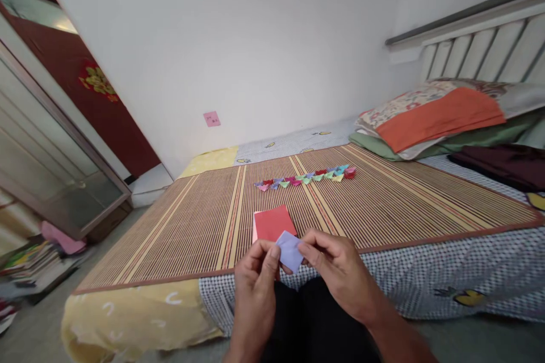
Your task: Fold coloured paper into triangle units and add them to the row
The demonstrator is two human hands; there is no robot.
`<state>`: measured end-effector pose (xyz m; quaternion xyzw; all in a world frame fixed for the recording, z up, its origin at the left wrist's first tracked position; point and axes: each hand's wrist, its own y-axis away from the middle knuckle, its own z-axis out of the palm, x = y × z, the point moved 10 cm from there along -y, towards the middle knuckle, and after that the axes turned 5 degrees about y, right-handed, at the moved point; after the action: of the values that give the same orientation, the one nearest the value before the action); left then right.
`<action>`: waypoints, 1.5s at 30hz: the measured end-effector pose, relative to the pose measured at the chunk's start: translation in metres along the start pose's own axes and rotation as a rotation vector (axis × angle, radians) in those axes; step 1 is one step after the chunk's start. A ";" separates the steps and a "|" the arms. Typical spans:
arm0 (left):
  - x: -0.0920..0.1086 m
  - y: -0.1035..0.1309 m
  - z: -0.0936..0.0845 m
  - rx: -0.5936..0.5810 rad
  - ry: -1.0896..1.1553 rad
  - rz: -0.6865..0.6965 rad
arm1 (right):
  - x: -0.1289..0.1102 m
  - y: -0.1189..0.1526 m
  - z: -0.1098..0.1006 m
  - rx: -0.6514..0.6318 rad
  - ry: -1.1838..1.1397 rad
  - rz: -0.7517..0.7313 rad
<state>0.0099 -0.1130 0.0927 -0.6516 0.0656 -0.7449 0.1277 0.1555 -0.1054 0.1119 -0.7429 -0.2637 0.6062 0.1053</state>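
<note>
A small folded sheet of lilac paper [291, 253] is held up between my two hands over the bed's near edge. My left hand [258, 281] pinches its left corner between thumb and fingers. On the opposite corner, my right hand [336, 269] has a similar pinch. Just behind the hands lies a stack of square paper with a red sheet [275, 222] on top. Farther back on the mat, many small folded paper pieces [304, 178] in several colours are laid out in a row.
A striped bamboo mat [187, 227] covers the bed. Pillows [443, 116] and dark folded cloth [502, 165] lie at the right, below a radiator [489, 48]. A pink note [212, 118] is stuck on the wall. Magazines [32, 261] are piled at the floor's left.
</note>
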 end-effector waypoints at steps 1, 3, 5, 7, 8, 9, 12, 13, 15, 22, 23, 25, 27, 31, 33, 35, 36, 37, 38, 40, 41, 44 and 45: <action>-0.005 -0.001 0.000 0.000 0.055 -0.030 | -0.003 0.000 -0.002 0.034 0.059 -0.033; -0.016 -0.001 0.001 0.006 0.167 -0.094 | -0.012 0.002 -0.006 0.124 0.194 -0.119; -0.020 -0.001 0.000 0.027 0.204 -0.109 | -0.019 0.004 -0.010 0.215 0.299 -0.170; -0.014 -0.001 -0.002 0.039 0.144 -0.060 | -0.016 0.003 -0.009 0.192 0.273 -0.134; -0.008 0.000 -0.001 0.031 0.097 -0.028 | -0.012 0.002 -0.006 0.145 0.220 -0.089; -0.004 0.001 0.001 0.014 0.054 -0.003 | -0.007 0.001 -0.002 0.093 0.158 -0.040; 0.004 0.004 0.005 -0.008 -0.013 0.037 | 0.002 0.002 0.004 0.029 0.027 0.051; 0.005 0.004 0.005 -0.003 -0.008 0.033 | 0.003 0.003 0.003 0.049 0.003 0.058; 0.002 0.006 0.006 0.008 0.031 0.015 | 0.006 0.005 0.003 0.098 -0.052 0.062; 0.000 0.007 0.001 0.046 0.072 0.001 | 0.014 0.005 0.016 0.068 -0.133 0.088; 0.000 0.005 -0.001 0.042 0.058 0.002 | 0.014 0.004 0.016 0.061 -0.100 0.087; -0.001 0.000 -0.002 0.011 0.020 -0.006 | 0.016 0.001 0.018 0.023 -0.007 0.087; -0.003 -0.007 -0.001 -0.054 -0.040 -0.030 | 0.020 -0.005 0.023 -0.053 0.047 0.099; -0.009 -0.028 -0.002 -0.182 -0.202 -0.040 | 0.032 -0.026 0.030 -0.163 0.027 0.106; -0.012 -0.043 -0.004 -0.198 -0.261 -0.020 | 0.040 -0.041 0.033 -0.209 0.020 0.106; -0.015 -0.061 -0.006 -0.197 -0.311 0.016 | 0.050 -0.057 0.036 -0.253 0.016 0.108; -0.017 -0.072 -0.006 -0.194 -0.335 0.037 | 0.056 -0.067 0.037 -0.269 0.009 0.111; -0.019 -0.083 -0.006 -0.193 -0.355 0.056 | 0.062 -0.076 0.037 -0.275 0.002 0.111; -0.022 -0.096 -0.005 -0.193 -0.366 0.066 | 0.069 -0.086 0.036 -0.274 -0.008 0.109; -0.032 -0.122 -0.005 -0.184 -0.349 0.064 | 0.082 -0.107 0.033 -0.254 -0.023 0.111; -0.037 -0.135 -0.006 -0.166 -0.309 0.053 | 0.089 -0.117 0.031 -0.232 -0.020 0.110; -0.058 -0.168 -0.007 -0.112 -0.156 0.012 | 0.108 -0.141 0.025 -0.189 -0.015 0.108; -0.065 -0.176 -0.006 -0.107 -0.111 -0.004 | 0.115 -0.147 0.024 -0.180 -0.017 0.108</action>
<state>-0.0066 0.0730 0.0765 -0.6979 0.0969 -0.7032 0.0948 0.1081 0.0734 0.0791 -0.7572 -0.2776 0.5912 0.0031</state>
